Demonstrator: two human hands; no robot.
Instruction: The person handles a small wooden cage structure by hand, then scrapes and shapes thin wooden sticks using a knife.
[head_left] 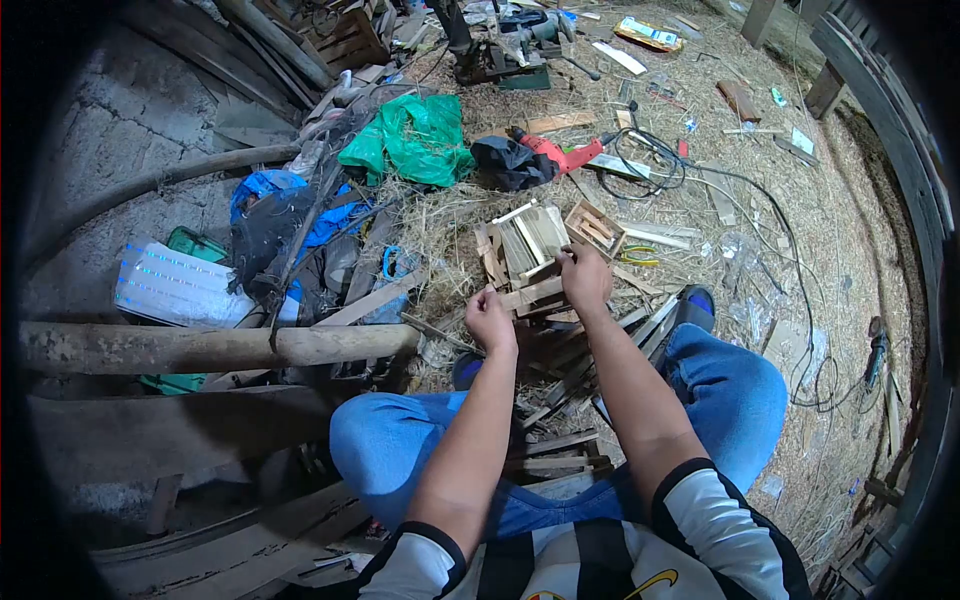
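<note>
A short wooden slat (533,294) spans the gap between my two hands. My left hand (490,322) pinches its left end, fingers closed. At the other end my right hand (586,282) is closed on the same slat. Just beyond it stands a small slatted wooden piece (535,240), like a little crate, made of pale strips. A small open wooden box (596,228) with bits of wood inside sits beside it, close past my right hand. Pliers with yellow handles (638,262) lie to the right of that hand.
A red power drill (572,155) and its black cable (770,205) lie on the straw-covered ground. Green plastic sheeting (415,140) is heaped at the back left. A thick wooden pole (220,346) crosses the left side. Loose wood strips (555,462) lie between my legs.
</note>
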